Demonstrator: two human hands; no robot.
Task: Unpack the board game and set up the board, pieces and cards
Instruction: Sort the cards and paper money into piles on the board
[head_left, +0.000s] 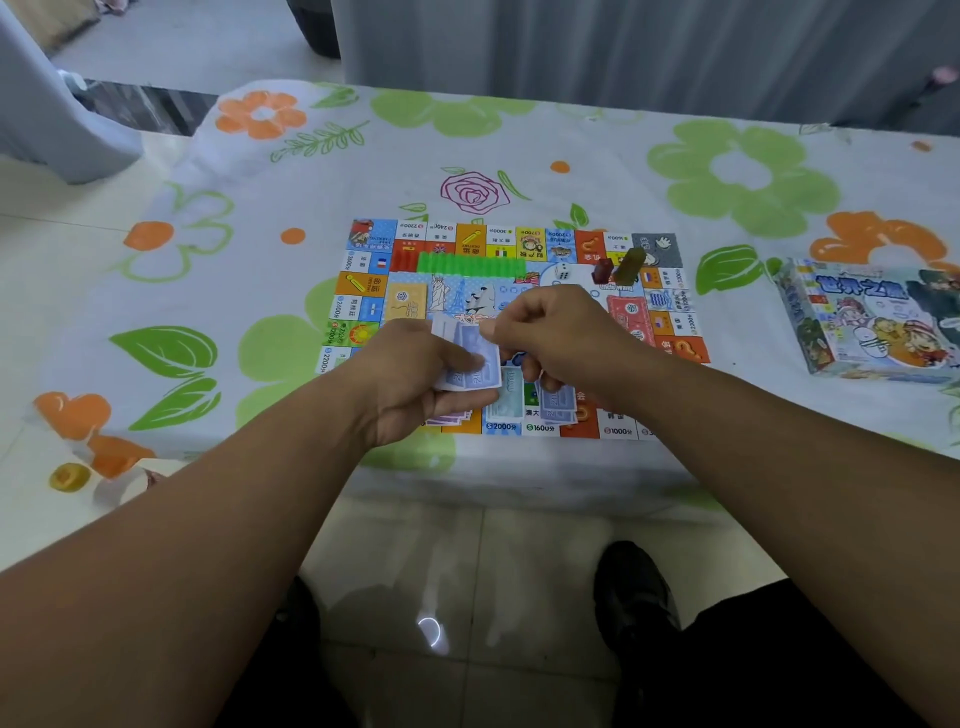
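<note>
Board (519, 244) lies flat mid-table. Left hand (410, 384) grips the blue note stack (467, 353) over the board's near half, long axis roughly fore-and-aft. Right hand (561, 332), immediately beside, pinches the top note's far right corner; laid-out note piles (558, 405) sit directly below it.

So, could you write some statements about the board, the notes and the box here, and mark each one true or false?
1. The colourful printed game board lies flat on the floral tablecloth. True.
2. The left hand holds a stack of blue paper notes. True.
3. The illustrated cardboard game box stands on the board. False: it lies on the tablecloth, right of the board and apart from it.
4. The row of green plastic pieces lies at the board's near edge. False: it lies near the far edge.
5. The right hand rests idle on the tablecloth. False: its fingers pinch the notes' upper corner.
6. The small white die lies on the board. True.
</note>
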